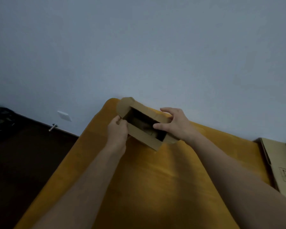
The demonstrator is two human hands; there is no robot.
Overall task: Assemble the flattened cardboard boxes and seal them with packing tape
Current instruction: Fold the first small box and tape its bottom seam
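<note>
Box (144, 138), small and brown, sits between the two hands with its opening up and a dark inside. Its flaps stand out at the ends, and it rests on a yellow cloth (147, 179) at the far edge, close to the wall (139, 47).

The left hand (118, 131) has curled fingers and pinches the box's left end at a flap edge. The right hand (173, 124) grasps the right end, with its thumb at the near rim of the opening and its fingers over the far side. Both forearms are bare and reach over the cloth toward the box.

The cloth covers the whole surface below the grip, with soft folds and a brighter patch between the arms. Well right of the right hand, flat cardboard (281, 164) lies on the cloth with a printed mark on it.

The wall behind the grip is plain blue-grey. Left of the left hand, past the cloth's edge, is a dark floor (23, 154). A white plate (64, 116) is low on the wall there, with a metal doorstop (52, 127) just below it.
</note>
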